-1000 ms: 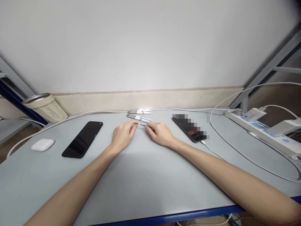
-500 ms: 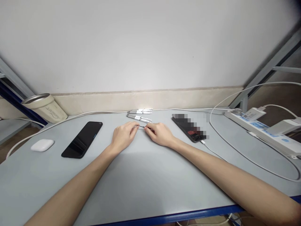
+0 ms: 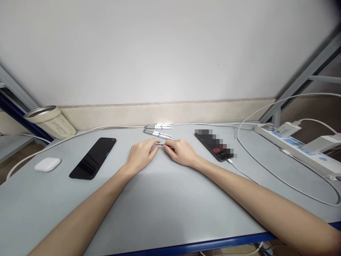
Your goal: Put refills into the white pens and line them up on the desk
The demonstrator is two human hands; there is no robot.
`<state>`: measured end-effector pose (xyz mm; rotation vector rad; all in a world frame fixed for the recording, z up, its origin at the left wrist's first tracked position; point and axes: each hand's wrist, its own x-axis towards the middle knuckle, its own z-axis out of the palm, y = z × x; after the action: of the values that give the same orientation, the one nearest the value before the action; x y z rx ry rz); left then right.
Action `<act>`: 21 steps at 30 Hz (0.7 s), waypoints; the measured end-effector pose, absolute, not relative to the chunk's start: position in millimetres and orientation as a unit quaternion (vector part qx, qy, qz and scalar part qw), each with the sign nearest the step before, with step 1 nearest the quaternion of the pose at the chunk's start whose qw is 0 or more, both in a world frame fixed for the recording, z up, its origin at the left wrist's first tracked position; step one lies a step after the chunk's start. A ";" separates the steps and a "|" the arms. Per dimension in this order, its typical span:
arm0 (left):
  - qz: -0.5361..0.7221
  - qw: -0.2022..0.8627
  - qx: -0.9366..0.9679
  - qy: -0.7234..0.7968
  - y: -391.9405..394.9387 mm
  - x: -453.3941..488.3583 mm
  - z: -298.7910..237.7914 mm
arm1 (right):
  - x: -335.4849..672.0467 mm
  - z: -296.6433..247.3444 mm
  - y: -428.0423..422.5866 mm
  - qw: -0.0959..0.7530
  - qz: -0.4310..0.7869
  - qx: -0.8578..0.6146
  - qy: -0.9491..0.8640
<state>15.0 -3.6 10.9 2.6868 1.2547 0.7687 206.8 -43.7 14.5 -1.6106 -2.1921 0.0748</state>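
Note:
Between my two hands, just above the grey tabletop (image 3: 149, 209), is a thin dark pen refill (image 3: 160, 144) with a paler end towards the left. My left hand (image 3: 142, 153) has its thumb and fingertips closed about that paler end. The darker end is pinched by my right hand (image 3: 181, 151), whose fingers hide the rest of it. Right behind the hands lie several white pens with grey grips (image 3: 157, 134), some loosely stacked near the wall.
Left of my hands are a black phone (image 3: 93, 158), a white earbud case (image 3: 48, 164) and a tilted cream canister (image 3: 53, 122). On the right, a second phone (image 3: 214, 144) is plugged into a white cable (image 3: 245, 174). Beyond it stands a power strip (image 3: 298, 147) with chargers.
My left fingertips have shifted slightly and parted a little around the refill, so more of its paler end shows. My right hand has hardly moved.

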 end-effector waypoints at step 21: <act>0.282 0.087 0.885 0.359 3.4 13.1 7.9 | 206.3 13.9 -43.5 0.226 0.036 -0.588 -0.775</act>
<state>13.1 3.4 7.9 2.6374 1.0698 0.8397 206.3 -43.5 13.9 -1.6220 -2.1378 0.0988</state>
